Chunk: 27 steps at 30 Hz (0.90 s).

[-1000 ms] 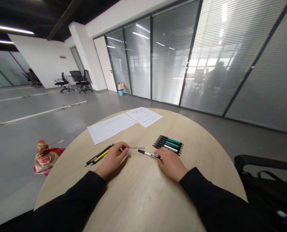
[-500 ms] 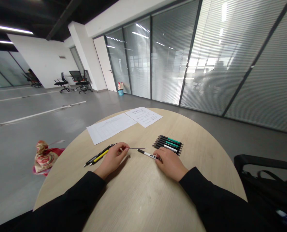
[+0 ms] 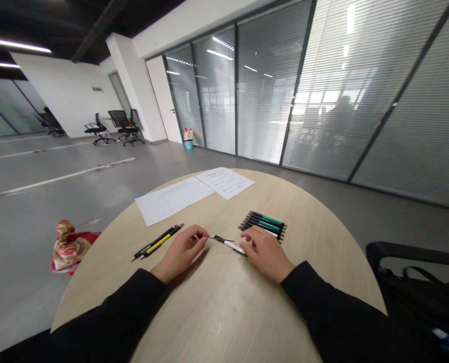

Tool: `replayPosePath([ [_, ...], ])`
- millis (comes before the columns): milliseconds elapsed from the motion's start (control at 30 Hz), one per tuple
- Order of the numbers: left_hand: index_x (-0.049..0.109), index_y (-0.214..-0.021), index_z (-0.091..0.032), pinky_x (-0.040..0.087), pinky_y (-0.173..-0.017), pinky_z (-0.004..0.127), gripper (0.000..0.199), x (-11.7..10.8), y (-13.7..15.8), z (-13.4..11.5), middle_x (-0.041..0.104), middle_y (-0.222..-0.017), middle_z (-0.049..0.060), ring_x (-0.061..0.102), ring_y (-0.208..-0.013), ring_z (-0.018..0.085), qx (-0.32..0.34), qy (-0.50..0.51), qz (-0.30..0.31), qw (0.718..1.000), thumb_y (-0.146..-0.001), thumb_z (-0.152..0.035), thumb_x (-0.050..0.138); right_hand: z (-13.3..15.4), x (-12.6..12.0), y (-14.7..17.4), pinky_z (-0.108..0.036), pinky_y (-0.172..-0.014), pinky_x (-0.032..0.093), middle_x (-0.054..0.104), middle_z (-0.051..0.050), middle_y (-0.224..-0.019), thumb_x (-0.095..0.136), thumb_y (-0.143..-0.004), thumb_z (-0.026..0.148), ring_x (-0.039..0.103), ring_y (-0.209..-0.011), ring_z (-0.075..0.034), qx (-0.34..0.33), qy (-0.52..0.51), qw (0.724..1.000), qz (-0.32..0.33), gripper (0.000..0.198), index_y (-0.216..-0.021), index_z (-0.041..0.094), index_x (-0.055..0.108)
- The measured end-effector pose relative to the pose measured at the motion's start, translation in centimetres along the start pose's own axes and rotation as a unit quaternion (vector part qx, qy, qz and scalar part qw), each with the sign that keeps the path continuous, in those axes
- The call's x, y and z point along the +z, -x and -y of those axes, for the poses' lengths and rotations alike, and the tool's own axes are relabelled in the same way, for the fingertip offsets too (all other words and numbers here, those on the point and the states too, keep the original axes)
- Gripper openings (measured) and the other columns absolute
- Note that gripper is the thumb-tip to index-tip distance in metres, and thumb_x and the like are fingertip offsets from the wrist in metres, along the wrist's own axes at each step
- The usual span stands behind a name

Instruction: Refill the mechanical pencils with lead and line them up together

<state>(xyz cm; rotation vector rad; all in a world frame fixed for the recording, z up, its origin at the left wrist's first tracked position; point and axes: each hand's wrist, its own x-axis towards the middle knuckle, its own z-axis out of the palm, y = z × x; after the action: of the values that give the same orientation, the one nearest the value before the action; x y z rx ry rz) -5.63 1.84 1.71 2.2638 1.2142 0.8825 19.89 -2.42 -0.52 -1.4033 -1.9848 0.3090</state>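
A thin dark rod [image 3: 224, 239], which looks like a pen refill, is pinched between the thumb and index finger of my left hand [image 3: 184, 252]. Its free end crosses over a white pen [image 3: 232, 246] with a black end that lies on the table. My right hand [image 3: 267, 253] rests at the pen's other end, thumb and index finger apart, the thumb beside the pen. Behind it lies a row of several pens [image 3: 266, 222], black with green or white parts, partly covered by the hand. Left of my left hand lie a yellow-and-black pen [image 3: 158, 244] and a black pen [image 3: 149, 246].
Two printed paper sheets [image 3: 175, 199] lie at the far side of the round wooden table [image 3: 217, 312]. A black chair [image 3: 413, 252] stands close on the right. On the floor at left is a red-and-gold bag [image 3: 71, 244]; glass partitions [image 3: 266, 91] stand beyond.
My left hand has moved right, bringing the thin rod over the white pen's black end. My right hand's fingers have loosened from the pen and spread apart.
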Motion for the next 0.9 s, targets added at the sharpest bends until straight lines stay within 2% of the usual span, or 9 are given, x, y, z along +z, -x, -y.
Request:
replayPosePath([
  [233,0.066,-0.089,-0.020,0.047,-0.073,0.032,0.018,0.2,0.1,-0.8,0.069,-0.086,0.004,0.060,-0.079,0.020,0.013,0.007,0.007,1.000,-0.092,-0.032,0.054,0.1,0.2,0.1,-0.028,-0.074,0.043,0.062,-0.002,-0.088,0.065,-0.089,0.021,0.059,-0.081,-0.016,-0.040,-0.032,0.999,0.011,0.008,-0.096,0.018,0.066],
  [600,0.067,-0.090,-0.019,0.047,-0.074,0.032,0.018,0.3,0.3,-1.4,0.068,-0.087,0.005,0.061,-0.082,0.020,0.017,0.026,0.011,0.999,-0.092,-0.031,0.054,0.3,0.6,0.1,-0.028,-0.076,0.043,0.065,-0.002,-0.084,0.064,-0.088,0.014,0.059,-0.080,-0.016,-0.052,-0.030,0.998,0.027,0.005,-0.090,0.018,0.067],
  [900,0.067,-0.088,-0.018,0.047,-0.074,0.032,0.016,0.2,0.3,-1.3,0.069,-0.086,0.004,0.059,-0.080,0.019,0.029,0.009,-0.004,1.000,-0.091,-0.028,0.055,0.0,0.8,0.2,-0.029,-0.081,0.044,0.067,-0.005,-0.088,0.059,-0.092,0.016,0.060,-0.089,-0.018,-0.080,0.001,0.996,0.042,0.010,-0.087,0.017,0.068],
])
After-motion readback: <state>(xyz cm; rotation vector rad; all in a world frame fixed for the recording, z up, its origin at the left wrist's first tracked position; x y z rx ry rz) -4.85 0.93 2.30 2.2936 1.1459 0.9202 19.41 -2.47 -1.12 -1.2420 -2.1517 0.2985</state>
